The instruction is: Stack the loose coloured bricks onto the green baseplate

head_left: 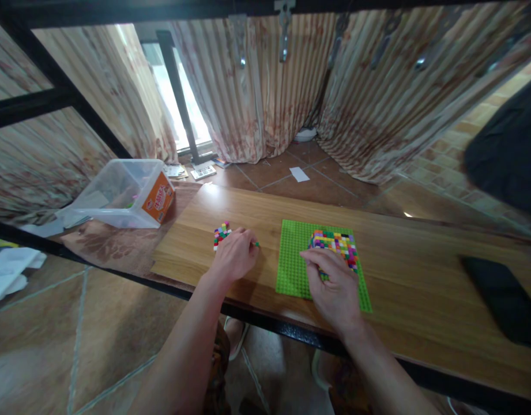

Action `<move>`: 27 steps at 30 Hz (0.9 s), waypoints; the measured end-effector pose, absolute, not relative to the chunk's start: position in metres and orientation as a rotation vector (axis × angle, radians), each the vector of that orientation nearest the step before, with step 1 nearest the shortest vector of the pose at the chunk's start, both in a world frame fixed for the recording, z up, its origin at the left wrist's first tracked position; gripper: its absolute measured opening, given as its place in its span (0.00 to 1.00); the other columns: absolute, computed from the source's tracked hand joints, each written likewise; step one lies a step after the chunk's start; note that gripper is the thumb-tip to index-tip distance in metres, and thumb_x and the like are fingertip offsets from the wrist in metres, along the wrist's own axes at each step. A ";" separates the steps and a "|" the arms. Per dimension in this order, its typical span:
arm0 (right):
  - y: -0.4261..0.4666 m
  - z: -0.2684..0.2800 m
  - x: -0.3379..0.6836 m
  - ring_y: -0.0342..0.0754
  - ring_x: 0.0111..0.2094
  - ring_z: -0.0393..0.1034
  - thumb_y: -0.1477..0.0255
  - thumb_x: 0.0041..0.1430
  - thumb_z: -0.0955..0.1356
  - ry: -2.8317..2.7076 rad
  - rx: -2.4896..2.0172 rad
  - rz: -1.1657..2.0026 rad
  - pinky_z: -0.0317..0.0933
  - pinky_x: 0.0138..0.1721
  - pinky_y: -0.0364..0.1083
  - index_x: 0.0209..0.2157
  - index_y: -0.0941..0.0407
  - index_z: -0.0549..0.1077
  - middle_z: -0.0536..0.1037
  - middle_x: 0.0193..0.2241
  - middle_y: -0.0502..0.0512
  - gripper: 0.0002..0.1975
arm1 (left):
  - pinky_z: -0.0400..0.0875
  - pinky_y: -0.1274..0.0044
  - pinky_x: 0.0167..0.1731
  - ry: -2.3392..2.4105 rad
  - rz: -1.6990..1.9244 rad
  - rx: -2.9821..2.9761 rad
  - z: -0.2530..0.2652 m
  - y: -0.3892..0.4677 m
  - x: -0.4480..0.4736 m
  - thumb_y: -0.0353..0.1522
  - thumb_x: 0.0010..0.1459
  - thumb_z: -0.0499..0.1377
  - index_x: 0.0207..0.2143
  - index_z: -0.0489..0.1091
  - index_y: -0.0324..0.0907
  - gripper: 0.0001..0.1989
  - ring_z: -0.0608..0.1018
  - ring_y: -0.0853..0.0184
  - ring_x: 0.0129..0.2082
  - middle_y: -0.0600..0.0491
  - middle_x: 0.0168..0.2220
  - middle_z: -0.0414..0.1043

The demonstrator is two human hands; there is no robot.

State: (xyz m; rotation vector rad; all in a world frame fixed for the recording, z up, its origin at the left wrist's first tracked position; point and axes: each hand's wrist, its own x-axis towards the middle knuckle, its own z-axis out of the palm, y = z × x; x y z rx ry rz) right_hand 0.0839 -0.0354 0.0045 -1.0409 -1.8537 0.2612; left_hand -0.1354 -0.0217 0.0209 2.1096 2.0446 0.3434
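Observation:
On the wooden table lies a green studded baseplate point(290, 259). A block of many-coloured toy bricks point(336, 237) is built up on it. My right hand point(332, 285) rests over the front left of that block, thumb and fingers closed; whatever they hold is hidden. Further left, my left hand point(237, 252) is closed with its fingers bent down close to the tabletop. A small green brick point(257, 244) shows at its fingertips. Just behind and left of this hand lies a cluster of small coloured bricks point(221, 233), partly covered by it.
A clear plastic box point(118, 218) with an orange label stands past the table's left end. A black phone-like slab point(503, 297) lies on the right of the table point(243, 210). Black frame bars cross the top and left. Curtains point(265, 86) hang behind.

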 end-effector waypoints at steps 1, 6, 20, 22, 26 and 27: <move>-0.036 0.005 0.084 0.48 0.39 0.76 0.79 0.61 0.65 -1.854 -1.043 0.261 0.68 0.44 0.51 0.37 0.52 0.77 0.81 0.36 0.53 0.11 | 0.67 0.73 0.38 2.038 0.330 2.114 0.021 -0.022 -0.135 0.31 0.56 0.56 0.33 0.73 0.43 0.05 0.76 0.62 0.37 0.49 0.36 0.73; -0.036 0.007 0.083 0.48 0.39 0.76 0.79 0.61 0.64 -1.859 -1.054 0.254 0.68 0.44 0.50 0.37 0.52 0.77 0.81 0.35 0.52 0.11 | 0.67 0.72 0.38 2.021 0.259 2.120 0.022 -0.026 -0.134 0.30 0.53 0.58 0.30 0.73 0.42 0.04 0.75 0.61 0.38 0.49 0.36 0.72; -0.036 0.014 0.080 0.46 0.38 0.75 0.74 0.63 0.66 -1.680 -1.106 0.445 0.67 0.43 0.48 0.40 0.53 0.76 0.81 0.36 0.54 0.08 | 0.71 0.76 0.36 1.317 1.110 1.773 0.026 -0.028 -0.089 0.30 0.58 0.59 0.35 0.69 0.42 0.02 0.77 0.69 0.33 0.55 0.32 0.74; -0.036 0.016 0.080 0.46 0.38 0.75 0.72 0.62 0.67 -1.641 -1.129 0.524 0.67 0.42 0.47 0.41 0.54 0.76 0.80 0.37 0.54 0.07 | 0.72 0.77 0.36 1.214 1.162 1.696 0.026 -0.030 -0.078 0.30 0.58 0.60 0.35 0.71 0.42 0.02 0.78 0.69 0.33 0.54 0.32 0.75; -0.035 0.019 0.084 0.45 0.33 0.73 0.68 0.60 0.69 -1.542 -1.157 0.692 0.66 0.37 0.45 0.39 0.54 0.78 0.80 0.33 0.52 0.07 | 0.72 0.77 0.36 1.081 1.205 1.620 0.027 -0.029 -0.066 0.31 0.58 0.61 0.38 0.76 0.42 0.06 0.77 0.69 0.33 0.52 0.34 0.76; -0.034 0.019 0.086 0.44 0.32 0.73 0.68 0.59 0.69 -1.514 -1.162 0.732 0.66 0.35 0.44 0.38 0.53 0.78 0.80 0.32 0.51 0.07 | 0.72 0.77 0.36 1.060 1.210 1.587 0.028 -0.029 -0.065 0.31 0.57 0.62 0.37 0.76 0.42 0.06 0.77 0.69 0.33 0.52 0.33 0.76</move>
